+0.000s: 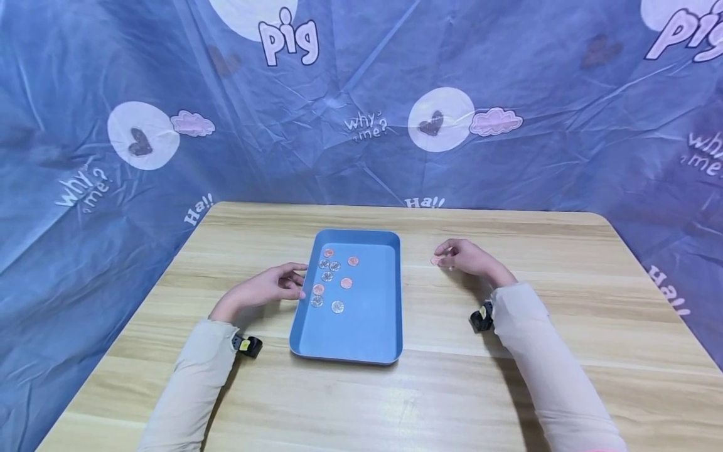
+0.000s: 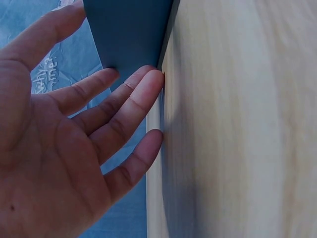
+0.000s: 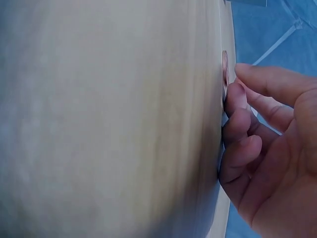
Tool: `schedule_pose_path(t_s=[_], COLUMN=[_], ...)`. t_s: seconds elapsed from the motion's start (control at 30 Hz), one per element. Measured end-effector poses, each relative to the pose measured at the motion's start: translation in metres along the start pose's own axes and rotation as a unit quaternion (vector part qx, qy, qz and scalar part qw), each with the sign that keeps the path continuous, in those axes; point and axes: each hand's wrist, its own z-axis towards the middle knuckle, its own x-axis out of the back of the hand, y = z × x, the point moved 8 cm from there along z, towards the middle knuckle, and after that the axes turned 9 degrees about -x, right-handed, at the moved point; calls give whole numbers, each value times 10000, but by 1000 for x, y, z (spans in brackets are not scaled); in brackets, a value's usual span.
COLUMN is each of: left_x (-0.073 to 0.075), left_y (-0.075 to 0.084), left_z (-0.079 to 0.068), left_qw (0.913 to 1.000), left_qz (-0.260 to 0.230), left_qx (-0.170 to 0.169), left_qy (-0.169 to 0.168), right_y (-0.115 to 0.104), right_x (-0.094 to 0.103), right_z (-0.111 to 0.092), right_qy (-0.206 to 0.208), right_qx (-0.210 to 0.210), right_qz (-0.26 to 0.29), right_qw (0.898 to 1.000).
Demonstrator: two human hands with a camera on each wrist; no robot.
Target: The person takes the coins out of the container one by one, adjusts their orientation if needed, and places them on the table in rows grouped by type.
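A blue rectangular tray lies on the table in the head view. In its left half are several loose coins, copper-coloured ones like the coin and silver ones like the coin. My left hand rests at the tray's left wall, its fingers loosely spread along the outside; the left wrist view shows fingertips against the tray wall. To the right of the tray, my right hand has curled fingers and thumb at a copper-coloured coin, which lies flat, close along the tabletop.
The wooden table reaches back to a blue printed cloth, which hangs behind it and on both sides. Each sleeve carries a small black wrist camera, a left camera and a right camera.
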Motion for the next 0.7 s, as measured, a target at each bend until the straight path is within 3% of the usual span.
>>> schedule_pose_path(t_s=[0.4,0.7], left_x=[-2,0], left_y=[1,1], left_z=[0,-1], left_qw=[10000,10000], left_qz=[-13,28], left_qx=[-3,0], left_qy=[-39,-21], right_y=[4,-17], right_x=[9,24], right_z=[-10,-23], right_qy=[-169,17], right_qx=[-91,257], right_qz=[565,618], right_qw=[9982,9978])
